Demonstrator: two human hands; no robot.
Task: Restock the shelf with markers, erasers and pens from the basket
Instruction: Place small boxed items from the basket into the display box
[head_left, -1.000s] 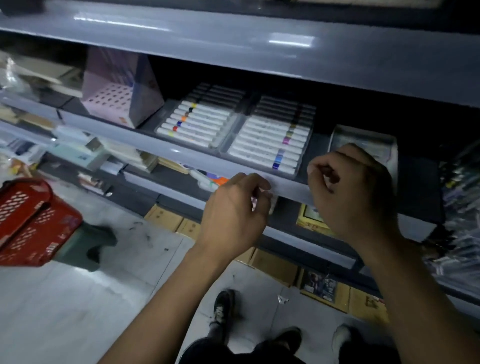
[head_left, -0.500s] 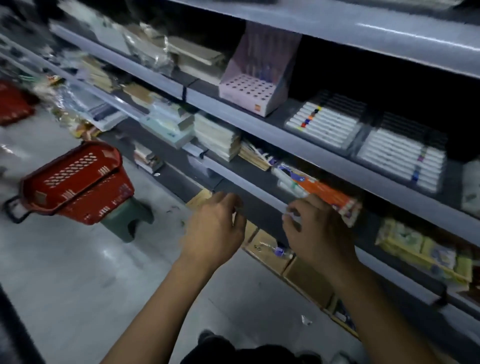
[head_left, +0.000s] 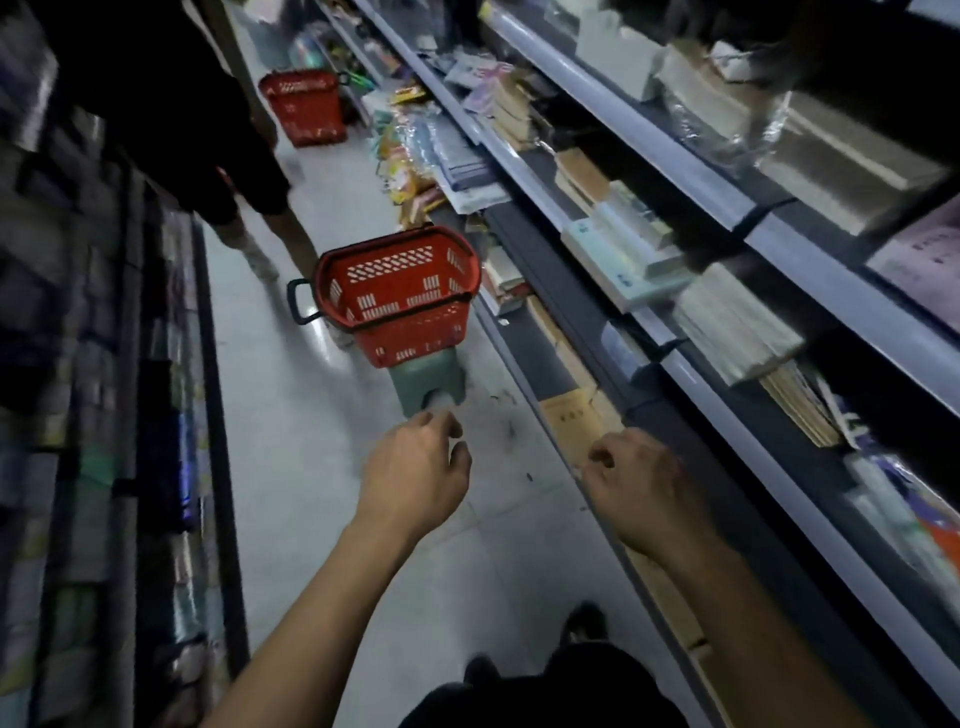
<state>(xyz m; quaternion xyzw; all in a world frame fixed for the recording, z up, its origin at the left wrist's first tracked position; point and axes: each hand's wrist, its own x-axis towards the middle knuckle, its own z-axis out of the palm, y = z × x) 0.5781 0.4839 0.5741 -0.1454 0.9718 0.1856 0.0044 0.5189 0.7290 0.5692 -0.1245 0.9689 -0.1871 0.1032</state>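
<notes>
Shop aisle, dim, pale floor (head_left: 322, 467) running between dark racks on the left and a long shelf (head_left: 727, 332) of notebooks and paper packs on the right. Red basket (head_left: 397, 291) sits on a small green stool (head_left: 428, 387) just beside the shelf's bottom edge; can't tell what's inside it. Left hand (head_left: 415, 473) is out in front near the stool, fingers loosely curled, nothing in it. Right hand (head_left: 641, 488) hangs over the shelf's lower edge, fingers curled in, also holding nothing. Second basket (head_left: 306, 106) farther down the aisle, and someone's legs (head_left: 260, 234) off to the left.
</notes>
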